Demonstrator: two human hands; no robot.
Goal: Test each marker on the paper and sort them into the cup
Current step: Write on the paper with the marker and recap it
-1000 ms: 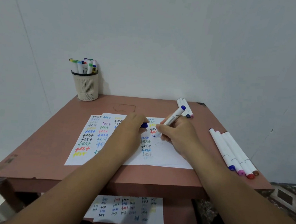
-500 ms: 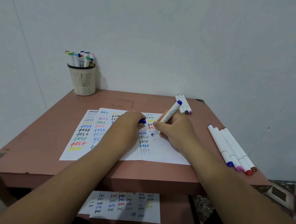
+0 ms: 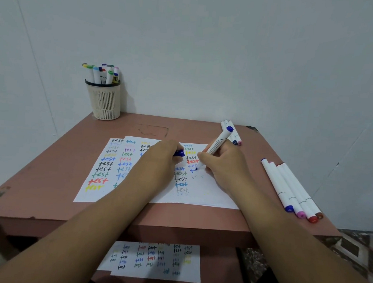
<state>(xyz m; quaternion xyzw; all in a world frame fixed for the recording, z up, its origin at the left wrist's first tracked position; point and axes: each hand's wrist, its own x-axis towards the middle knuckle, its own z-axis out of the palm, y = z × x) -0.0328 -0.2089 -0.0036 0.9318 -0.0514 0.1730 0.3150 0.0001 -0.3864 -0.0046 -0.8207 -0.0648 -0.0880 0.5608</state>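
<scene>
the person's right hand (image 3: 225, 166) pinches a blue marker (image 3: 216, 146) like a pen, fingers curled round its barrel, tip down on the paper (image 3: 201, 195) just beside a column of small "test" words. the left hand (image 3: 157, 159) rests on the sheet with its fingers curled round the marker's blue cap (image 3: 179, 153). to my eye this is the testing step for this one marker: the tip sits where a fresh blue mark looks half written.

the cup (image 3: 104, 100) stands at the far left corner of the desk (image 3: 44, 197), well apart from the hands, already holding a bunch of capped markers. four untested markers (image 3: 288, 188) lie side by side near the right edge, and a few more (image 3: 232, 133) at the far side just behind the writing hand.

next, i'd judge, the cap needs pressing back on, then a long reach across to the cup.
</scene>
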